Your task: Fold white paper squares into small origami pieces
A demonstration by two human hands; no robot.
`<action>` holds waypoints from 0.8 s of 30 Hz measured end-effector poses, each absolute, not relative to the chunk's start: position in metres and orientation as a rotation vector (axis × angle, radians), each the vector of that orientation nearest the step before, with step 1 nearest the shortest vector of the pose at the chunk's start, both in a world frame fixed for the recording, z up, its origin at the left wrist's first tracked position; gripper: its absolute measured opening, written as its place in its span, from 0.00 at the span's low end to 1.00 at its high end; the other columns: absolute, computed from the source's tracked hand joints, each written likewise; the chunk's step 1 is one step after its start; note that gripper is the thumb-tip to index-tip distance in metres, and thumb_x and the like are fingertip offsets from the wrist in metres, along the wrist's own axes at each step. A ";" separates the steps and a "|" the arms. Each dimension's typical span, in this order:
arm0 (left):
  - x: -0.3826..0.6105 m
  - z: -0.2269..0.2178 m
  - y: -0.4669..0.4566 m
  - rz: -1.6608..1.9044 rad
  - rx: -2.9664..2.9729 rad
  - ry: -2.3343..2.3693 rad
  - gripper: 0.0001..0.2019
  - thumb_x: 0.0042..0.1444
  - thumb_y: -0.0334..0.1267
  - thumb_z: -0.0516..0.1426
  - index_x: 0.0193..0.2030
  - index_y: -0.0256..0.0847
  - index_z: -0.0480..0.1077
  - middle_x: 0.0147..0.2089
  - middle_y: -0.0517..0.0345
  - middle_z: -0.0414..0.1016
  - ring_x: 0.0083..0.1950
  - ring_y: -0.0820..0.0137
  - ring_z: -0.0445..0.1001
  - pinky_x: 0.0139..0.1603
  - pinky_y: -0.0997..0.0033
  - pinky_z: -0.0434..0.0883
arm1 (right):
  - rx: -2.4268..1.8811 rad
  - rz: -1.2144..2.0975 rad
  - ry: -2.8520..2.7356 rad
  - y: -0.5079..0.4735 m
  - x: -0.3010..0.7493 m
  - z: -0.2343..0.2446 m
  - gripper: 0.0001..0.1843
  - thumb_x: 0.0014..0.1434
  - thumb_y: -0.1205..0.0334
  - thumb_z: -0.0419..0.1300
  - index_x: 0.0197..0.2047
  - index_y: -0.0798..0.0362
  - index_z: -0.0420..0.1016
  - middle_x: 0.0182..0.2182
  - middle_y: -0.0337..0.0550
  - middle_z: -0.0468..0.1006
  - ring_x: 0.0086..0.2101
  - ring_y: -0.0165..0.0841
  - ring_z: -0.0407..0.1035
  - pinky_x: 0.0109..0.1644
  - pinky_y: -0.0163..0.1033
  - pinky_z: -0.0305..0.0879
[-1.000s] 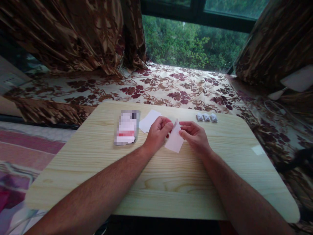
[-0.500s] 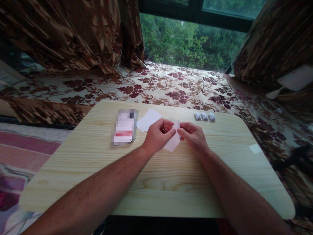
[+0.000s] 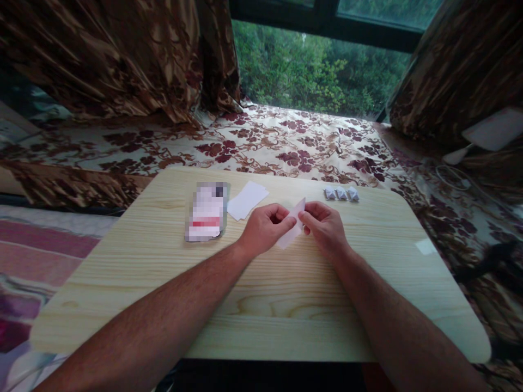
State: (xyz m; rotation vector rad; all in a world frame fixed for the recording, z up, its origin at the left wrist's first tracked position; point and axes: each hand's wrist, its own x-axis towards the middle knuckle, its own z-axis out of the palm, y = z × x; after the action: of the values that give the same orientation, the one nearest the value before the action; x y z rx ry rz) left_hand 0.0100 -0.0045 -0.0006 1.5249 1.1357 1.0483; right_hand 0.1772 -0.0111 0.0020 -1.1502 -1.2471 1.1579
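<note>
Both my hands meet over the far middle of a light wooden table (image 3: 261, 305). A small white paper sheet (image 3: 292, 229) stands between them, folded narrow and tilted. My left hand (image 3: 263, 228) pinches its left edge with thumb and fingers. My right hand (image 3: 324, 226) pinches its upper right edge. The lower part of the paper is partly hidden by my fingers.
A stack of white paper squares (image 3: 247, 199) lies just left of my hands, beside a blurred-out phone (image 3: 206, 212). Three small folded paper pieces (image 3: 341, 194) sit in a row at the far right. A floral cloth (image 3: 265, 141) and curtains lie beyond the table.
The paper has gone from a wide hanging sheet to a narrower folded strip. Both hands have drawn closer together around it.
</note>
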 end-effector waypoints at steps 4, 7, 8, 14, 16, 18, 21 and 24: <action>0.010 -0.003 -0.004 1.073 1.534 1.148 0.12 0.52 0.45 0.62 0.29 0.37 0.73 0.25 0.59 0.73 0.25 0.75 0.67 0.24 0.76 0.62 | -1.134 1.175 -1.265 -0.013 0.177 0.004 0.09 0.51 0.58 0.65 0.33 0.54 0.75 0.23 0.36 0.73 0.21 0.26 0.61 0.23 0.33 0.57; 0.010 -0.002 -0.004 1.074 1.534 1.134 0.12 0.52 0.45 0.62 0.28 0.37 0.73 0.25 0.59 0.73 0.24 0.75 0.67 0.24 0.76 0.61 | -1.151 1.145 -1.290 -0.013 0.176 0.005 0.09 0.51 0.57 0.65 0.31 0.54 0.74 0.22 0.35 0.71 0.21 0.25 0.60 0.23 0.33 0.56; 0.010 -0.001 -0.005 1.073 1.529 1.127 0.12 0.51 0.45 0.63 0.28 0.37 0.73 0.25 0.59 0.73 0.24 0.75 0.67 0.23 0.76 0.61 | -1.159 1.133 -1.294 -0.013 0.176 0.005 0.09 0.51 0.57 0.65 0.29 0.53 0.74 0.21 0.35 0.71 0.21 0.25 0.60 0.23 0.33 0.55; 0.010 0.003 -0.006 1.042 1.458 1.059 0.11 0.51 0.43 0.64 0.31 0.35 0.75 0.27 0.58 0.74 0.26 0.75 0.68 0.25 0.76 0.63 | -1.150 1.132 -1.292 -0.012 0.176 0.005 0.08 0.51 0.60 0.65 0.27 0.53 0.71 0.20 0.33 0.69 0.20 0.25 0.59 0.23 0.33 0.53; 0.010 0.004 -0.006 1.033 1.438 1.054 0.11 0.50 0.43 0.64 0.32 0.35 0.75 0.27 0.57 0.75 0.26 0.74 0.69 0.26 0.76 0.64 | -1.137 1.148 -1.289 -0.012 0.177 0.004 0.07 0.51 0.60 0.66 0.28 0.53 0.72 0.20 0.33 0.70 0.20 0.25 0.59 0.23 0.33 0.54; 0.010 0.005 -0.005 1.022 1.426 1.058 0.12 0.50 0.43 0.64 0.32 0.34 0.75 0.28 0.57 0.76 0.26 0.74 0.69 0.26 0.76 0.64 | -1.120 1.159 -1.289 -0.012 0.177 0.002 0.07 0.51 0.60 0.66 0.29 0.53 0.72 0.21 0.33 0.71 0.20 0.25 0.60 0.23 0.33 0.54; 0.010 0.005 -0.006 1.006 1.417 1.052 0.13 0.50 0.44 0.65 0.33 0.33 0.75 0.28 0.56 0.76 0.26 0.74 0.69 0.26 0.76 0.63 | -1.090 1.166 -1.291 -0.011 0.178 0.000 0.07 0.52 0.61 0.66 0.30 0.54 0.73 0.22 0.34 0.71 0.21 0.25 0.61 0.24 0.33 0.55; 0.010 0.005 -0.006 1.007 1.415 1.047 0.13 0.50 0.44 0.65 0.33 0.33 0.75 0.28 0.56 0.76 0.27 0.74 0.69 0.26 0.76 0.64 | -1.085 1.167 -1.285 -0.011 0.178 -0.001 0.07 0.52 0.61 0.66 0.29 0.54 0.72 0.22 0.34 0.71 0.21 0.25 0.61 0.23 0.33 0.55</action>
State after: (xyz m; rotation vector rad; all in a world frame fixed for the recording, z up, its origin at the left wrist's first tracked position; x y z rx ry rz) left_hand 0.0097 -0.0057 0.0047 1.4145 1.0470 1.0066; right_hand 0.1784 -0.0110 -0.0014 -1.0848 -1.2849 1.1673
